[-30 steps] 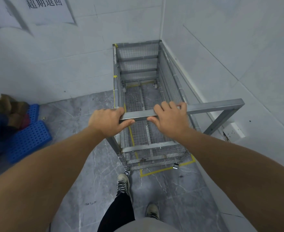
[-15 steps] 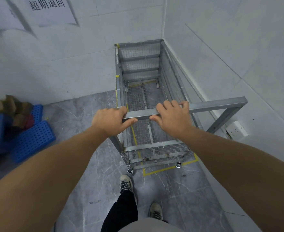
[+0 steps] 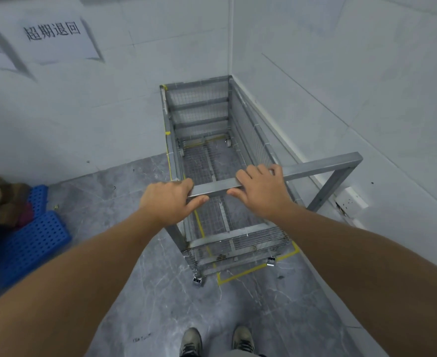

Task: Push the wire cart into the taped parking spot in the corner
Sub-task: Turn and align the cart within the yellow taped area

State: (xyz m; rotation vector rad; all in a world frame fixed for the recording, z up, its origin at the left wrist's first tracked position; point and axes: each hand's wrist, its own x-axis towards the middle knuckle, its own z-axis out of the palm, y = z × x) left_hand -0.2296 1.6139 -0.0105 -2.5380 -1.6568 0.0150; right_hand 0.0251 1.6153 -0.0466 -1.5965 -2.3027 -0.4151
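The grey wire cart [image 3: 249,140] stands in the corner, its far end against the back wall and its right side along the right wall. Yellow floor tape [image 3: 240,274] marks the spot; its near line shows just in front of the cart. The tape's left line runs under the mesh floor, and the near-left caster [image 3: 198,280] sits just outside it. My left hand [image 3: 169,203] and my right hand [image 3: 261,195] both grip the cart's handle bar [image 3: 323,166], fingers over it and thumbs under.
Blue perforated plastic pallets [image 3: 32,243] and crumpled cardboard [image 3: 1,191] lie on the floor at the left. A white wall socket [image 3: 351,199] sits low on the right wall beside the handle. A paper sign [image 3: 52,32] hangs on the back wall. My feet [image 3: 217,341] stand behind the cart.
My forward foot has drawn back, so both feet now stand side by side farther behind the cart. The cart sits about where it was, and both hands stay on the handle.
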